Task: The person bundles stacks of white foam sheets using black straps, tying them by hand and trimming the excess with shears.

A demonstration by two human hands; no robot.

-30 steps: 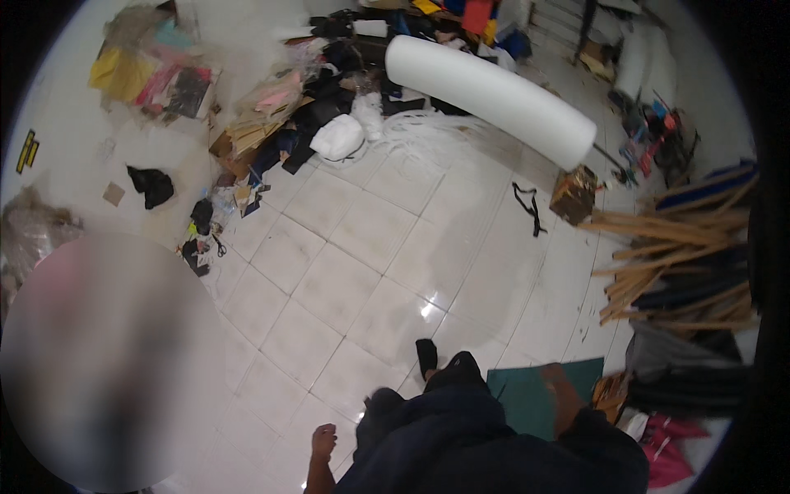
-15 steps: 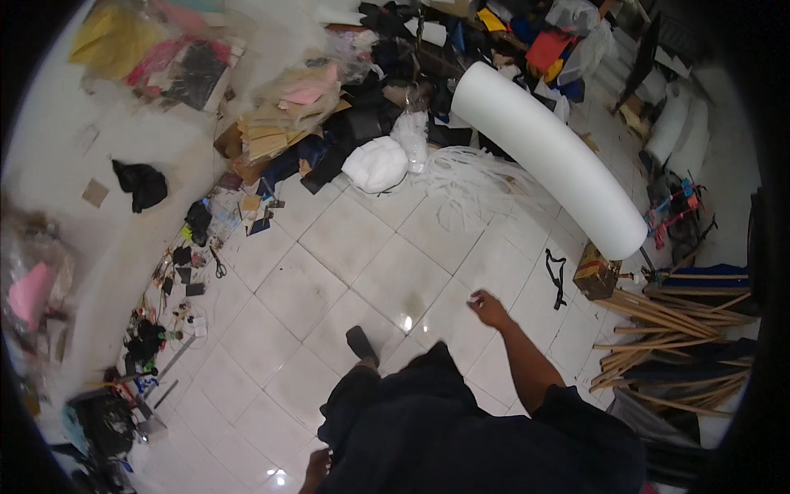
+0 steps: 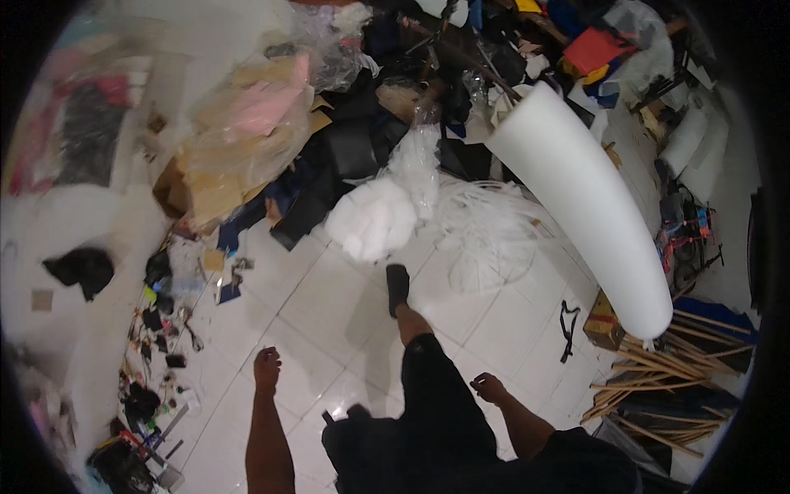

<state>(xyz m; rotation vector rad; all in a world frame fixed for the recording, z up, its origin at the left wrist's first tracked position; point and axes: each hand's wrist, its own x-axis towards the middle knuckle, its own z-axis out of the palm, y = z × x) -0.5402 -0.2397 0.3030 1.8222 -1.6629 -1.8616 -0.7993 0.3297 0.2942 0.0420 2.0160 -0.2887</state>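
My left hand (image 3: pixel 267 370) hangs over the tiled floor to the left of my body, fingers loosely curled and a little apart, with nothing visible in it. On the other side, my right hand (image 3: pixel 490 389) is held low beside my leg. Its fingers are drawn together around a small pale spot too small to name. Ahead of my forward foot (image 3: pixel 397 284) lies a rounded white bundle (image 3: pixel 372 221). A heap of thin white strips (image 3: pixel 490 230) spreads to its right. Neither hand touches these things.
A large white foam roll (image 3: pixel 588 206) stretches across the right side, above a box (image 3: pixel 604 321) and a stack of wooden sticks (image 3: pixel 642 375). A black strap (image 3: pixel 568 331) lies on the floor. Brown sheets in plastic (image 3: pixel 239 148) and small clutter (image 3: pixel 164 329) line the left.
I have stepped forward toward the white bundle, one foot now near it. My left hand has swung up and forward into full view. My right hand sits lower in the picture.
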